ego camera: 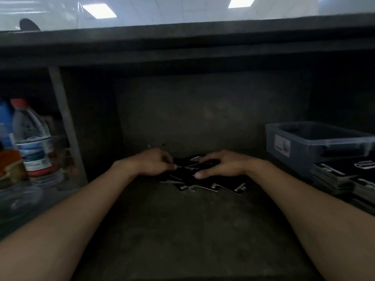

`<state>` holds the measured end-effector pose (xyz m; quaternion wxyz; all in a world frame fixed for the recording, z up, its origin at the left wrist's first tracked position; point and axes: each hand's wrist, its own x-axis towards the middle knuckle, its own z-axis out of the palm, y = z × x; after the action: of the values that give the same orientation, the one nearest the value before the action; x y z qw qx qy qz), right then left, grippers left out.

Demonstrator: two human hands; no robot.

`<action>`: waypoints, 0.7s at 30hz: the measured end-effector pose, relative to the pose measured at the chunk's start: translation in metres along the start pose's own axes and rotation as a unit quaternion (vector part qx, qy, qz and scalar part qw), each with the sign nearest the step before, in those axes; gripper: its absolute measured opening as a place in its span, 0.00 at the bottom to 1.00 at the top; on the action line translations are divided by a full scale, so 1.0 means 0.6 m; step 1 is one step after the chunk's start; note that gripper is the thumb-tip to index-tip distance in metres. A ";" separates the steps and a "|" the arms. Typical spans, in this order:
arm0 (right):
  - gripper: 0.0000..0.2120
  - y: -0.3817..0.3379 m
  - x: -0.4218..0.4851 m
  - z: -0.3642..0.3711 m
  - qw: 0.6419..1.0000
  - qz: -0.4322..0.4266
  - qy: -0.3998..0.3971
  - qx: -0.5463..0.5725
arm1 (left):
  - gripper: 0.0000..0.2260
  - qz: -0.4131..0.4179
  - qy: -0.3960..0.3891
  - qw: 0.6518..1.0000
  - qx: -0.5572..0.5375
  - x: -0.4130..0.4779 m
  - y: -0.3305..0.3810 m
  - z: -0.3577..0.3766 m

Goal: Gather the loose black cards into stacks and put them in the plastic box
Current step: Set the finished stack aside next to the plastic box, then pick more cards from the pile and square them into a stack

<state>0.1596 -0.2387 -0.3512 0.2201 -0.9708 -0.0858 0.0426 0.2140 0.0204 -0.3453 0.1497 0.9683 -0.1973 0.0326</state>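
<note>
Several loose black cards (200, 184) with white print lie scattered in a heap on the dark shelf floor, in the middle of the view. My left hand (155, 163) sits on the heap's left side with curled fingers pinching the edge of a card. My right hand (219, 165) lies spread over the heap's right side, fingers straight and pressing down on the cards. The clear plastic box (316, 141) stands at the right, apart from both hands. The cards under my palms are hidden.
Stacks of black cards (343, 177) lie in front of the box at the right edge. Water bottles (32, 138) and an orange packet (10, 163) stand at the left behind a grey post (67, 124). A dark shelf board overhangs the space.
</note>
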 end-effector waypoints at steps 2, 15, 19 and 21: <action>0.43 0.003 -0.002 -0.014 0.998 -0.030 0.009 0.058 | 0.18 -0.008 0.073 0.997 -0.021 -0.007 0.000 -0.007; 0.31 -0.041 -0.034 -0.031 0.997 0.065 0.036 0.010 | 0.11 0.070 -0.017 0.993 -0.091 -0.022 0.031 0.003; 0.35 -0.042 -0.043 -0.043 0.993 0.107 0.043 0.003 | 0.13 0.060 0.050 0.994 -0.075 -0.024 0.027 0.004; 0.44 -0.045 -0.050 -0.048 0.989 0.130 -0.002 -0.071 | 0.19 0.066 0.006 0.997 -0.044 -0.026 0.032 0.009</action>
<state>0.1295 -0.2324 -0.3121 0.1433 -0.9867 0.0377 0.0666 0.1923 0.0077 -0.3473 0.1907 0.9454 -0.2611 0.0399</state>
